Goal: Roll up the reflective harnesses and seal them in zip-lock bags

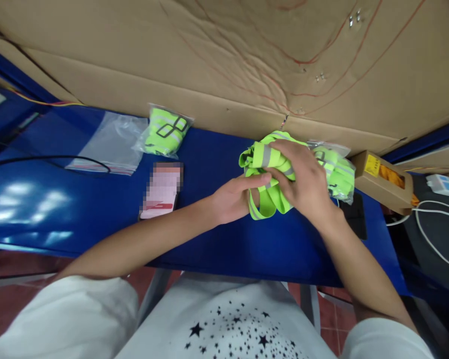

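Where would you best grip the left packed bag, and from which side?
Probably across the plump green middle of the packed bag, coming from above and the right: cardboard rises behind it, clear bags lie at its left, and table shows on its right. Its film edges look floppier.

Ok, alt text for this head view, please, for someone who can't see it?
The left hand and right hand hold bundled neon-green strapping above a blue table. Left of them lie clear bags, a bagged green bundle and a phone; right, another bagged bundle and a cardboard box.
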`<state>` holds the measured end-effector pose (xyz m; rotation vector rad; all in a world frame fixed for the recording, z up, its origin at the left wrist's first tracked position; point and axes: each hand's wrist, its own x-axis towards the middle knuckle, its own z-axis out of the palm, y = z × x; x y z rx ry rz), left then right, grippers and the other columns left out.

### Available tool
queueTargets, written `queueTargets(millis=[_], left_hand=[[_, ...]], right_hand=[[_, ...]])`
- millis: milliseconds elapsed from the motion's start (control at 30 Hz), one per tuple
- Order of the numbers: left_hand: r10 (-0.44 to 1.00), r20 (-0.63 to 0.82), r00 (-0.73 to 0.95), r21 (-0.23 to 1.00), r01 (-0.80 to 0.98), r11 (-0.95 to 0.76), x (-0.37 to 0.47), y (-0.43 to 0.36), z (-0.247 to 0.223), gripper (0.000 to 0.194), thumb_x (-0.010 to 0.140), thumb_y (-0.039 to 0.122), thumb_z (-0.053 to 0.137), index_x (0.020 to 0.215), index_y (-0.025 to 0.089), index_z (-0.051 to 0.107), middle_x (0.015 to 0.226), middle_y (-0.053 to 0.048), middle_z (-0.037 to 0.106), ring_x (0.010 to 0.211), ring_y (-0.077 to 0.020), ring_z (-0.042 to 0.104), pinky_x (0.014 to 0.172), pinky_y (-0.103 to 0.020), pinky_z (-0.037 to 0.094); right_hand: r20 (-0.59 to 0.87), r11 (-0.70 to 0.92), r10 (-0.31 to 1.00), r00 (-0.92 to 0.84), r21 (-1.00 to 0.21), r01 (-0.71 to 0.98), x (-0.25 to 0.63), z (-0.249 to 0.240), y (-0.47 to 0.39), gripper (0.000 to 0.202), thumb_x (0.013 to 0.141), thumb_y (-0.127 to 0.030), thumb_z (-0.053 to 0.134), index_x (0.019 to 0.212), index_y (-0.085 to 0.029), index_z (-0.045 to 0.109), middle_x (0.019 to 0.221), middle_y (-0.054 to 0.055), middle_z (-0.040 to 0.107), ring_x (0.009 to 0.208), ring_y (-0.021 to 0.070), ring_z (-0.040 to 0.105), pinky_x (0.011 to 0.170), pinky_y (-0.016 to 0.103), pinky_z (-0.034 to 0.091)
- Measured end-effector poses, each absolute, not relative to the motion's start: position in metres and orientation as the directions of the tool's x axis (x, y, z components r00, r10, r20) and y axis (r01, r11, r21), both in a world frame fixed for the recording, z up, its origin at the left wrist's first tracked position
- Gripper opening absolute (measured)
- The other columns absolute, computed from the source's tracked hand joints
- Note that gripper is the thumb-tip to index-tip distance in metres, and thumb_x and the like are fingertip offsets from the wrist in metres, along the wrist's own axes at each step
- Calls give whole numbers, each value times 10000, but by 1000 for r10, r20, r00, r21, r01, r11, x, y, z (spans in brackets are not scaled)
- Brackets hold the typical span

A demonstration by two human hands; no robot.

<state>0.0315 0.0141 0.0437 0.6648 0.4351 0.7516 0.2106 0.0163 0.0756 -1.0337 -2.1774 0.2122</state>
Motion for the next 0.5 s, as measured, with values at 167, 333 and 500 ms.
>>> queueTargets(millis=[167, 333, 500], left_hand=[[759, -138, 636, 675, -500, 542, 15, -8, 19, 588, 621, 544, 951, 1080, 254, 722, 1130, -41, 759, 1129, -258, 712, 955, -369, 564], [730, -281, 623, 629, -455, 631, 9, -9, -9, 428, 632, 314, 953, 995, 216, 747, 931, -24, 766, 853, -185, 739, 827, -324, 579], [613, -267, 744, 685, -301, 664, 9, -8, -16, 404, 619, 209, 916, 972, 162, 726, 867, -42, 762, 765, -185, 723, 743, -326, 597]], right_hand=[[500, 766, 633, -590, -297, 570, 211, 36, -11, 701, 990, -126, 526, 1579, -478, 381, 1562, -23, 536, 1532, 284, 414, 1289, 611, 343], [369, 754, 640, -674, -472, 457, 216, 13, -23, 799, 981, -138, 540, 1658, -408, 212, 1691, 19, 334, 1597, 281, 272, 1290, 647, 308], [398, 590, 778, -487, -729, 347, 231, 10, -24, 444, 983, -272, 636, 1401, -420, 614, 1431, 29, 645, 1362, 282, 592, 1140, 565, 505]])
